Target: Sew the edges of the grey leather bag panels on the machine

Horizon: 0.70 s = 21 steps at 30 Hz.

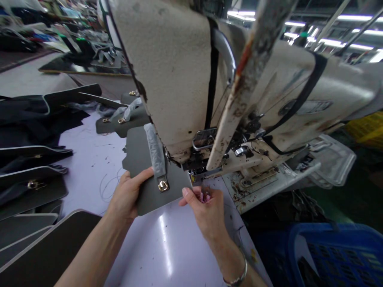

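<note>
Grey bag flap (176,191) is clamped by left grip (128,195) and right grip (206,211), held level beside the sewing machine (179,79) for alignment.

Sewing-machine head (167,71) blocks ahead — room over the tabletop (140,251).

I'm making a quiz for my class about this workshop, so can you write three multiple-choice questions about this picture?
1. Where is the blue plastic basket?
A) Hanging overhead
B) Beside the white table, lower down
C) Under the hands

2. What colour is the clasp on the grey panel?
A) Gold
B) Red
C) Green

3. What is the left hand doing?
A) Resting away from the panel
B) Gripping the panel's edge
C) Folding the panel in half

Answers: 1 B, it sits past the table's edge. 2 A, the metal shines gold. 3 B, the thumb lies across the panel.
</note>
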Each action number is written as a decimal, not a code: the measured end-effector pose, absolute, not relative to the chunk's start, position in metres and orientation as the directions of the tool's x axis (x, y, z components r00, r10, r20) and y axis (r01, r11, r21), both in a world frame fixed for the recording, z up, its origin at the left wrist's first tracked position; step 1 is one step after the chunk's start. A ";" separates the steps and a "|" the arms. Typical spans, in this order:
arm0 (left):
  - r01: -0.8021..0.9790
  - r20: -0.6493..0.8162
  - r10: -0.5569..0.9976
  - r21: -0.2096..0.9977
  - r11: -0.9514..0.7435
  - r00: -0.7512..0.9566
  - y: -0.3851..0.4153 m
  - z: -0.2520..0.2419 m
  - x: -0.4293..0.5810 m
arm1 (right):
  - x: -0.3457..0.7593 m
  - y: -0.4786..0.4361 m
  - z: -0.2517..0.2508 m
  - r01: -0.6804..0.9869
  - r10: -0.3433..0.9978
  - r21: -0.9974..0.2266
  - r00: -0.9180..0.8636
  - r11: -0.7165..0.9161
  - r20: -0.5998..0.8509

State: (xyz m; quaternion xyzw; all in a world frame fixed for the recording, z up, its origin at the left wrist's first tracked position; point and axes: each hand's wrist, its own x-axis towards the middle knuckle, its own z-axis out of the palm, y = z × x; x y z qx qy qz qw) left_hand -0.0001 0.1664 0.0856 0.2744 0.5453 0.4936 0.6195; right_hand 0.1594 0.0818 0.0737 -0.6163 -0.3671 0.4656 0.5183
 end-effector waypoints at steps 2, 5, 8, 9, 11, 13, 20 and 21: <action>-0.307 -0.394 0.912 0.887 0.344 -0.116 0.166 0.087 -0.001 | 0.157 0.082 0.074 -0.105 0.937 -0.978 0.282 -0.181 -0.204; -0.325 -0.358 0.928 0.895 0.307 -0.108 0.163 0.087 -0.003 | 0.157 0.081 0.073 -0.214 0.939 -0.957 0.240 -0.198 -0.248; -0.356 -0.324 0.940 0.895 0.270 -0.103 0.157 0.085 -0.009 | 0.158 0.075 0.072 -0.256 0.935 -0.937 0.200 -0.238 -0.292; -0.366 -0.322 0.941 0.892 0.265 -0.104 0.154 0.084 -0.012 | 0.158 0.072 0.072 -0.264 0.932 -0.930 0.191 -0.254 -0.309; -0.378 -0.336 0.936 0.884 0.275 -0.105 0.146 0.081 -0.020 | 0.157 0.065 0.073 -0.289 0.921 -0.913 0.180 -0.286 -0.346; -0.391 -0.352 0.930 0.875 0.286 -0.108 0.135 0.079 -0.028 | 0.155 0.058 0.075 -0.321 0.913 -0.897 0.169 -0.305 -0.371; -0.425 -0.375 0.916 0.859 0.286 -0.141 0.088 0.076 -0.044 | 0.152 0.029 0.083 -0.287 0.930 -0.915 0.149 -0.284 -0.336; -0.429 -0.378 0.911 0.859 0.279 -0.164 0.080 0.076 -0.044 | 0.153 0.025 0.084 -0.270 0.933 -0.922 0.152 -0.279 -0.327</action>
